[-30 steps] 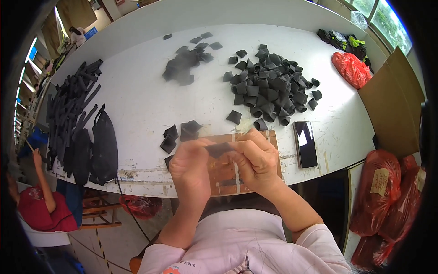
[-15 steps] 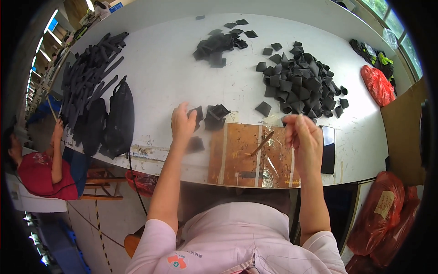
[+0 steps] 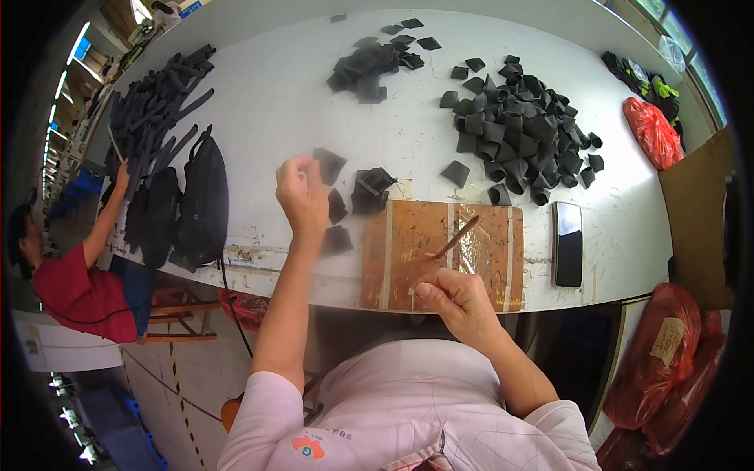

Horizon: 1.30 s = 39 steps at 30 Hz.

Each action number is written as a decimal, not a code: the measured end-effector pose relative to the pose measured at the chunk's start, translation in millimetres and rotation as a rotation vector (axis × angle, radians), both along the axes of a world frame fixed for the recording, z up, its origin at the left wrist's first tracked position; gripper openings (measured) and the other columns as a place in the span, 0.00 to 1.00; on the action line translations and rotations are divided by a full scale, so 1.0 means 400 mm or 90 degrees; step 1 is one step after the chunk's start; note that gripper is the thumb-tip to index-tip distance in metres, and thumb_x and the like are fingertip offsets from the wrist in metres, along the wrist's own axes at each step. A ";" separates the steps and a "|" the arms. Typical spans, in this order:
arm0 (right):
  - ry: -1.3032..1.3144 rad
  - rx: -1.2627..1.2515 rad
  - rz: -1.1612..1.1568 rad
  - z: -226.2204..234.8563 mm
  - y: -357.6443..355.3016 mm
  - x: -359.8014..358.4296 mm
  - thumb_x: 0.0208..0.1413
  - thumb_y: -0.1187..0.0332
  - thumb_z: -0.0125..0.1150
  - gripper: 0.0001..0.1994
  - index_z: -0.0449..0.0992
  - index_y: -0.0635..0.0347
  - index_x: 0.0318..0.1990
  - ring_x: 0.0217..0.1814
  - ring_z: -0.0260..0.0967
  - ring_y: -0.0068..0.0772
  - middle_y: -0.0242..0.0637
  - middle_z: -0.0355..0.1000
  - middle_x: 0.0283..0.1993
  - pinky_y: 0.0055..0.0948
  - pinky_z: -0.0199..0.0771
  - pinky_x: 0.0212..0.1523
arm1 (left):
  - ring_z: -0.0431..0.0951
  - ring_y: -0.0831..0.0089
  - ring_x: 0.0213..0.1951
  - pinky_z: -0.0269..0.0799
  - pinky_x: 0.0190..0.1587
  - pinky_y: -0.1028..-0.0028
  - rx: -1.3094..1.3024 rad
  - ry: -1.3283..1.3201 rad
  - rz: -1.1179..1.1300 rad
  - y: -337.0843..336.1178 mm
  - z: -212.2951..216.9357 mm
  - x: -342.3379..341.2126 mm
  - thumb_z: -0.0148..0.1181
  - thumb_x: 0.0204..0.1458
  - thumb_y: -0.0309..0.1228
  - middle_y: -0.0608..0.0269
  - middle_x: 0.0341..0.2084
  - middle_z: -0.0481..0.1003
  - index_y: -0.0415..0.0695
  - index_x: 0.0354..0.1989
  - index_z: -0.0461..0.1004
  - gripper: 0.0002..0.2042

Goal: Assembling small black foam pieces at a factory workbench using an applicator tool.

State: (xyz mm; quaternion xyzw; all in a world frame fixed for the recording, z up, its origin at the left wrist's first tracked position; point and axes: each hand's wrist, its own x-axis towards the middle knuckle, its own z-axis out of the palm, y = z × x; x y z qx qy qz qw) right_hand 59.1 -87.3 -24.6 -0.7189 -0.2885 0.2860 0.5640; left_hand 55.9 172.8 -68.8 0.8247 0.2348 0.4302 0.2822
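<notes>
The left hand (image 3: 302, 192) is over the table (image 3: 271, 149), left of the brown taped board (image 3: 404, 231); a flat black fabric piece (image 3: 331, 166) lies at its fingertips. Its fingers are bunched together, but blur leaves it unclear whether they pinch the piece. The right hand (image 3: 459, 304) is over the board's near edge, fingers curled in, thumb alongside, nothing visible in it.

The piece looks very light, soft yet slightly springy, neither slippery nor fragile; a free corner between thumb and forefinger would probably be the best hold.

Loose black squares (image 3: 338, 241) lie near the left wrist, close enough to be caught along with it, and a small black stack (image 3: 369, 192) sits by the board's far left corner. A slim brown stick (image 3: 457, 237) slants across the board, just beyond the right hand. A smartphone (image 3: 568, 245) lies beyond the board's right edge, a heap of black fabric loops (image 3: 526, 129) toward the table's far right, and black strips (image 3: 149, 118) along its left edge
</notes>
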 end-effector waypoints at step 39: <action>-0.459 0.054 -0.191 0.007 0.031 -0.011 0.39 0.77 0.60 0.08 0.70 0.63 0.30 0.26 0.66 0.37 0.39 0.65 0.26 0.31 0.66 0.22 | 0.65 0.89 0.18 0.61 0.19 0.87 -0.119 -0.006 -0.261 -0.367 0.091 -0.157 0.54 0.46 0.18 0.71 0.19 0.71 0.36 0.28 0.69 0.02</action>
